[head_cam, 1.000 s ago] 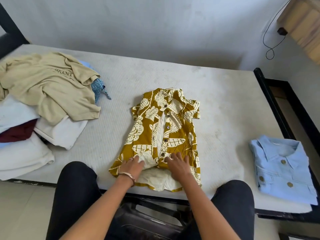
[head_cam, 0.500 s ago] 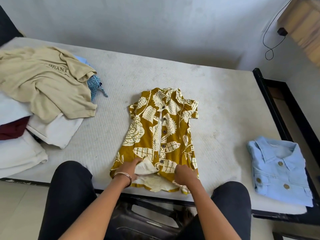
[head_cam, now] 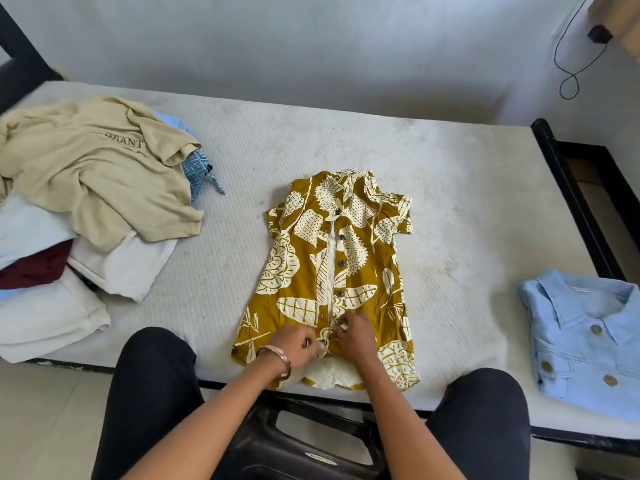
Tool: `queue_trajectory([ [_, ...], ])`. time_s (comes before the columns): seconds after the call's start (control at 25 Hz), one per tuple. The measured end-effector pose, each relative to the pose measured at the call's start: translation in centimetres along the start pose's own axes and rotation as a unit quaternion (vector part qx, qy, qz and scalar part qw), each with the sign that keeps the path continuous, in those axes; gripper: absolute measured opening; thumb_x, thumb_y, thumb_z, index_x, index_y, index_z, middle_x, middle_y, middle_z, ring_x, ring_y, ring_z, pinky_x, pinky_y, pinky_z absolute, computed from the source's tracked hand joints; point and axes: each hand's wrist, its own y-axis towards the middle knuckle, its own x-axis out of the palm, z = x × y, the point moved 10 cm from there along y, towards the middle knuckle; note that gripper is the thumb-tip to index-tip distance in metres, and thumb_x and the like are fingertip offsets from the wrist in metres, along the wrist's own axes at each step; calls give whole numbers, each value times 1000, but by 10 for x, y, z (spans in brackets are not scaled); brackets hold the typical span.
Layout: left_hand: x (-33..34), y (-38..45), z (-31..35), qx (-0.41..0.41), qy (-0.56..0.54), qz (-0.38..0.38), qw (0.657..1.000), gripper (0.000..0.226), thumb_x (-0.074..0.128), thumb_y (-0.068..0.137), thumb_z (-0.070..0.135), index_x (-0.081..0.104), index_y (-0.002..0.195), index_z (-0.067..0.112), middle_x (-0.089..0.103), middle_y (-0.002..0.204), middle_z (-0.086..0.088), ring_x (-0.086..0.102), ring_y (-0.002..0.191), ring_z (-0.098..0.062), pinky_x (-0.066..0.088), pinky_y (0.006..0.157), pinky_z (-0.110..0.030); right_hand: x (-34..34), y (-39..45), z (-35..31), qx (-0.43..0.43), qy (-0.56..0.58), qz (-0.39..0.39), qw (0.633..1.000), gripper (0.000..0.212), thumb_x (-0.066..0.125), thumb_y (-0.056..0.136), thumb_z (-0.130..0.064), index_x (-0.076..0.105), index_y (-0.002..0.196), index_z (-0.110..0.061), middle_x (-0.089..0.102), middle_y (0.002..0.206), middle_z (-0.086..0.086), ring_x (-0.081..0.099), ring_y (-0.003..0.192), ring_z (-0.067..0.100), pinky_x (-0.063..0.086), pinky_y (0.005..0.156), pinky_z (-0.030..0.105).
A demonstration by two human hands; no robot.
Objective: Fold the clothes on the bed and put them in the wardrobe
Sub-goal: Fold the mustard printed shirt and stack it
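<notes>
1. Both hands have drawn together at the shirt's lower front since half a second ago.
2. Left hand (head_cam: 300, 344), bangle on its wrist, pinches the placket edge by the lowest button.
3. Right hand (head_cam: 354, 336) pinches the facing edge, fingers curled.
4. Mustard-yellow leaf-print short-sleeved shirt (head_cam: 332, 271) lies flat mid-bed (head_cam: 450, 188), between the rumpled beige-and-white clothes pile (head_cam: 86, 188) and the folded pale-blue buttoned shirt (head_cam: 585, 341).

A bare white mattress (head_cam: 433, 174) carries a heap of unfolded clothes (head_cam: 86, 202) at left, a mustard leaf-print shirt (head_cam: 332, 271) centre, a folded blue shirt (head_cam: 588, 337) right.
</notes>
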Motion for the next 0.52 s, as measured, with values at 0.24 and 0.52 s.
queue_trajectory([
  [0.24, -8, 45, -3, -164, -15, 129, 978, 47, 65, 88, 38, 49, 124, 12, 57, 120, -10, 57, 112, -29, 48, 89, -36, 10, 7, 8, 36, -10, 26, 999, 15, 62, 85, -6, 61, 100, -4, 52, 116, 17, 54, 101, 35, 44, 83, 35],
  [0.52, 3, 57, 3, -162, 105, 127, 973, 47, 55, 94, 38, 44, 130, 11, 52, 126, -11, 57, 112, -30, 50, 87, -35, -16, 2, 37, 106, 173, 113, 973, 18, 64, 78, 2, 59, 71, -14, 59, 68, -1, 51, 63, 16, 30, 48, 13],
])
